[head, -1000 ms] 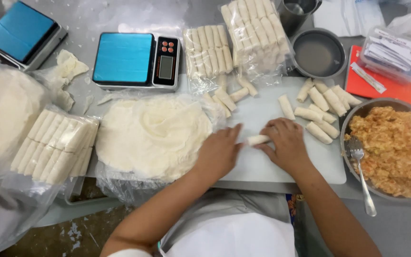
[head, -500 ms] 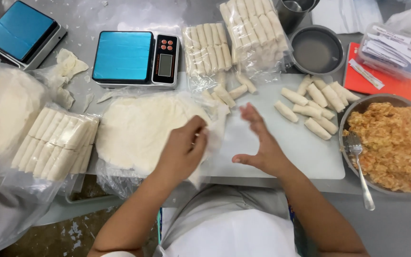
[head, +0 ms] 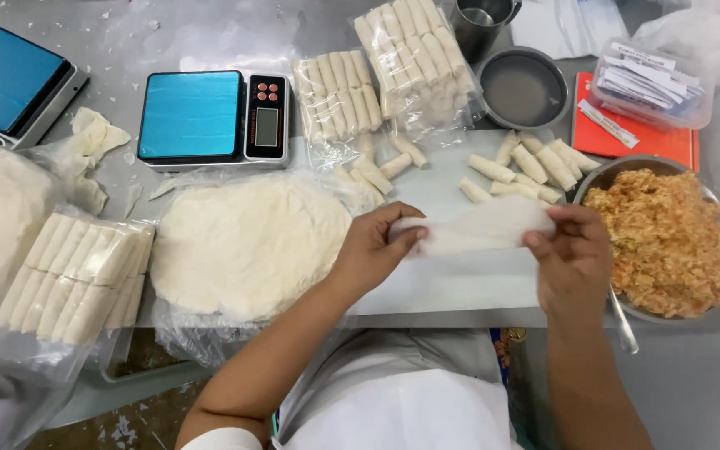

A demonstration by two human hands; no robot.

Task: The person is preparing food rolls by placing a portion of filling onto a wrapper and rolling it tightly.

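Observation:
My left hand [head: 374,248] and my right hand [head: 572,254] pinch the two ends of a thin white wrapper sheet [head: 481,227], stretched out just above the white cutting board [head: 460,283]. A round stack of the same wrappers [head: 247,242] lies on clear plastic to the left of my left hand. Several finished white rolls [head: 531,167] lie loose on the board's far side. A metal bowl of orange minced filling [head: 668,237] with a spoon [head: 622,321] stands beside my right hand.
Two blue-topped scales [head: 210,117] [head: 10,87] stand at the back left. Bags of packed rolls [head: 414,58] [head: 77,267] lie at the back and left. A round metal dish [head: 522,87], a metal cup [head: 481,21], a red tray [head: 635,142] and a tub of sachets [head: 652,83] fill the back right.
A second ago both hands pressed a roll on the board. That roll now lies with the others; my left hand took a wrapper from the stack, and both hands now hold it stretched.

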